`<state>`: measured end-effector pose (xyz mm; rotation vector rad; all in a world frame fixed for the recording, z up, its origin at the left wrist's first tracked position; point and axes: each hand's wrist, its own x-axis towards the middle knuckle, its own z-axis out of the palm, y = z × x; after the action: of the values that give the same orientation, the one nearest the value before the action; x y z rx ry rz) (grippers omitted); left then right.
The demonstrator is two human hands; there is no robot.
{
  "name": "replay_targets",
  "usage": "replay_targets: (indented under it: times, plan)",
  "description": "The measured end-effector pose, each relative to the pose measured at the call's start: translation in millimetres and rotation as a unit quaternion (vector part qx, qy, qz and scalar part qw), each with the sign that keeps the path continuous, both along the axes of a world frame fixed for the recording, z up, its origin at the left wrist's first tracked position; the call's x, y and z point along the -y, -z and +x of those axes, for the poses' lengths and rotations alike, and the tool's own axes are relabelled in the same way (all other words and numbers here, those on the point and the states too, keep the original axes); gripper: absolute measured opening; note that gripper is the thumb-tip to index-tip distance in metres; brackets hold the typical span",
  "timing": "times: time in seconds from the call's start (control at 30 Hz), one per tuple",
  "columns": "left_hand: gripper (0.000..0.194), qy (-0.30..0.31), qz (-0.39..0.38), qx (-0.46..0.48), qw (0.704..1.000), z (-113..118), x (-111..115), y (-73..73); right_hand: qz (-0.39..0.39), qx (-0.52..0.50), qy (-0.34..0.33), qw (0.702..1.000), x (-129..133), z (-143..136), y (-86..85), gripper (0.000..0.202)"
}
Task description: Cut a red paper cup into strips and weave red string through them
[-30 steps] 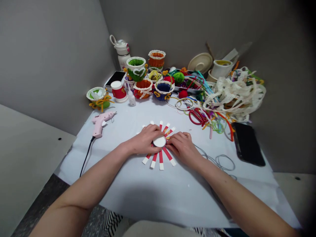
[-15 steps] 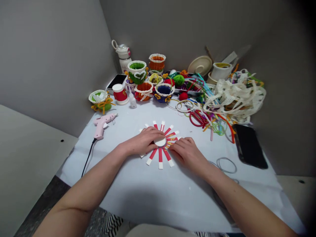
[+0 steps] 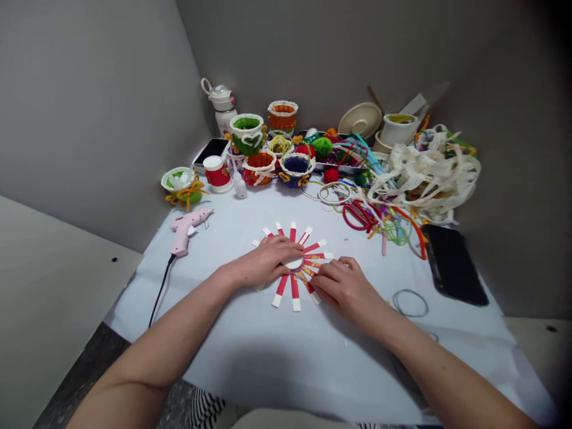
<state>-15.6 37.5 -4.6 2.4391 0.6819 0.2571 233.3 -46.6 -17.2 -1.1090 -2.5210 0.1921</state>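
Observation:
A paper cup cut into red and white strips (image 3: 295, 289) lies splayed like a sun around its round white base on the white table. My left hand (image 3: 263, 260) rests over the left part of it, fingers spread across the base and the strips. At the lower right, my right hand (image 3: 342, 286) has its fingers bent together at the strips; what the fingertips hold, if anything, is too small to make out.
A pink glue gun (image 3: 181, 232) with a black cord lies left. Decorated cups (image 3: 248, 134), a glue bottle (image 3: 239, 186) and a red cup (image 3: 217, 174) stand behind. Red scissors (image 3: 357, 215), lace (image 3: 429, 173) and a black phone (image 3: 453, 262) are right.
The splayed cup has turned clockwise a little under my hands and shifted slightly right in view. My right hand has moved slightly right and down, staying at the strips.

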Motion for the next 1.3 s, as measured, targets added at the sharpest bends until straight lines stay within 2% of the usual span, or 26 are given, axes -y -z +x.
replay_targets:
  times: [0.2, 0.37, 0.47, 0.6, 0.83, 0.93, 1.03, 1.17, 1.3]
  plan:
    - [0.029, -0.046, 0.038, -0.047, 0.997, 10, 6, -4.7, 0.006, -0.022, 0.016, 1.000, 31, 3, 2.2, 0.022]
    - [0.030, -0.048, 0.049, -0.052, 0.996, 11, 6, -0.9, -0.011, -0.037, 0.017, 0.999, 58, 2, 8.0, 0.022]
    - [0.030, -0.049, 0.041, -0.050, 0.997, 11, 5, -2.3, -0.015, -0.040, 0.038, 0.998, 62, 5, 9.8, 0.023]
    - [0.033, -0.045, 0.027, -0.052, 0.997, 11, 4, -4.7, 0.014, -0.014, 0.113, 0.993, 43, 14, 6.1, 0.023]
    - [0.030, -0.027, 0.032, -0.026, 0.999, 9, 3, -0.9, -0.009, 0.026, 0.107, 0.994, -18, 14, 6.4, 0.020]
    - [0.028, 0.001, 0.033, -0.001, 0.999, 8, 1, 1.7, 0.010, 0.023, 0.154, 0.988, -37, 9, 11.7, 0.021]
    - [0.027, 0.009, 0.033, 0.006, 0.999, 8, 0, 3.5, 0.014, 0.013, 0.182, 0.983, -44, 8, 15.2, 0.022]
    - [0.030, -0.004, 0.045, -0.008, 0.999, 9, 2, 3.4, 0.021, -0.016, 0.165, 0.986, -38, 5, 12.5, 0.018]
    - [0.028, -0.030, 0.075, -0.014, 0.997, 12, 10, 2.3, 0.022, -0.051, 0.070, 0.996, -31, -4, 8.7, 0.015]
